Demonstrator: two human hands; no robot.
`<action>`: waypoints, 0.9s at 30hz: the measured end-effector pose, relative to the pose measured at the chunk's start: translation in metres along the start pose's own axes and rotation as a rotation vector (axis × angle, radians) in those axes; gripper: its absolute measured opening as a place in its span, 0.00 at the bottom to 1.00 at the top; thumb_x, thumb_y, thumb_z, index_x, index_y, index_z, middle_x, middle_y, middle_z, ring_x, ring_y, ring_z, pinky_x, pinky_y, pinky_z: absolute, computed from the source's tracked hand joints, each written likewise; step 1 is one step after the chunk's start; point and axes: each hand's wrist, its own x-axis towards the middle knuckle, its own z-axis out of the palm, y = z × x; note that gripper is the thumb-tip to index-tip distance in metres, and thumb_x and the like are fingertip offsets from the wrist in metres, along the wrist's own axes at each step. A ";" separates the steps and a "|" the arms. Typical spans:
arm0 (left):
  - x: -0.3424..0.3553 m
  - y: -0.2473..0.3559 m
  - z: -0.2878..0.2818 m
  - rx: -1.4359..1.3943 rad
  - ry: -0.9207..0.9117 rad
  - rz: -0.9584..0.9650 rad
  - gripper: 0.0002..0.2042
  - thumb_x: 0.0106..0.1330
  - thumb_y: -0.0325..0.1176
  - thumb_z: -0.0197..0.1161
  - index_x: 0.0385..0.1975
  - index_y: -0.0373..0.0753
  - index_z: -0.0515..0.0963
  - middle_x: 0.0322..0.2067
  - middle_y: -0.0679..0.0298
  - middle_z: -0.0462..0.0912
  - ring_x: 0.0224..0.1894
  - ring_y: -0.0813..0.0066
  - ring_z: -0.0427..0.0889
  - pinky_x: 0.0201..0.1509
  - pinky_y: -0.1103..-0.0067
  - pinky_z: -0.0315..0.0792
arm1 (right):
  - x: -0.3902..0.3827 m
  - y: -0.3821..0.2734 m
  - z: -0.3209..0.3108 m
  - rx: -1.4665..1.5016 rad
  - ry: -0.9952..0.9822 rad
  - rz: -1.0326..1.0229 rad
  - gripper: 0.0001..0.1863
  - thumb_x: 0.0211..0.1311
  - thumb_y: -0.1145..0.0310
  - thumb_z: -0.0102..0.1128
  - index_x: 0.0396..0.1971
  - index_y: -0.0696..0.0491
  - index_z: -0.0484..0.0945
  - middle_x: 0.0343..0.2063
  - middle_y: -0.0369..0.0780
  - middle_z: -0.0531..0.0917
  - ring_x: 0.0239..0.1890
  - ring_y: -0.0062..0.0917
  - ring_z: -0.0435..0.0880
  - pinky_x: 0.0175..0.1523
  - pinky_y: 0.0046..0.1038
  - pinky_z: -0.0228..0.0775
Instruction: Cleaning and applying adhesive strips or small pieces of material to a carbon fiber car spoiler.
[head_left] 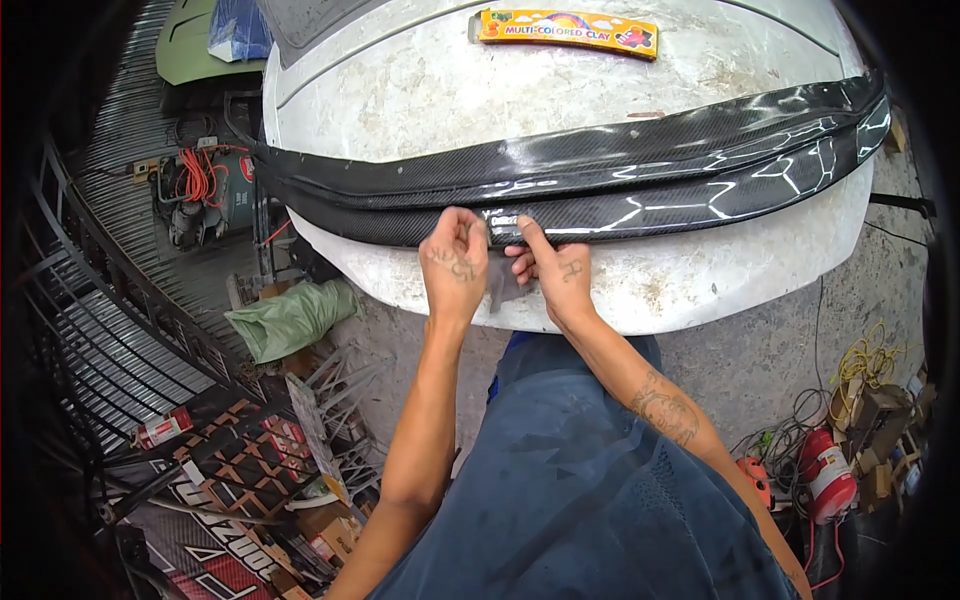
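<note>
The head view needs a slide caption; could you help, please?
Left hand and right hand at a long, glossy black panel.

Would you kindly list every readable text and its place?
Wording withheld:
Yellow box: bold lettering, readable.
Glossy black panel: small white lettering, too blurred.
Dark printed sheet: large pale lettering, partly hidden.
Red cylinder: label too small.
Grey-green machine: lettering too small.
Left hand, right hand: inked marks, unclear.

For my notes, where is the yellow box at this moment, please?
In the head view, the yellow box lies at the top, right of centre, on the white panel, beyond the long black strip.
</note>
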 end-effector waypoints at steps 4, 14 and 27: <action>-0.007 0.004 -0.002 0.012 -0.043 -0.070 0.05 0.71 0.25 0.61 0.33 0.30 0.78 0.21 0.71 0.76 0.24 0.89 0.69 0.27 0.86 0.63 | 0.001 -0.001 0.000 0.001 0.008 0.003 0.16 0.68 0.61 0.69 0.34 0.62 0.84 0.27 0.45 0.87 0.21 0.20 0.82 0.23 0.23 0.72; -0.003 -0.007 -0.006 -0.085 -0.003 -0.059 0.06 0.71 0.25 0.60 0.33 0.29 0.77 0.17 0.67 0.74 0.19 0.85 0.69 0.24 0.80 0.63 | -0.001 0.000 0.002 -0.005 0.035 -0.036 0.16 0.69 0.62 0.68 0.31 0.62 0.83 0.24 0.44 0.87 0.17 0.19 0.81 0.20 0.21 0.72; 0.005 -0.001 0.001 0.107 0.008 0.144 0.04 0.68 0.23 0.62 0.35 0.27 0.80 0.19 0.57 0.78 0.21 0.77 0.76 0.27 0.75 0.69 | -0.001 0.004 0.003 0.031 0.019 -0.027 0.16 0.68 0.61 0.68 0.33 0.62 0.83 0.24 0.43 0.87 0.18 0.19 0.82 0.21 0.22 0.72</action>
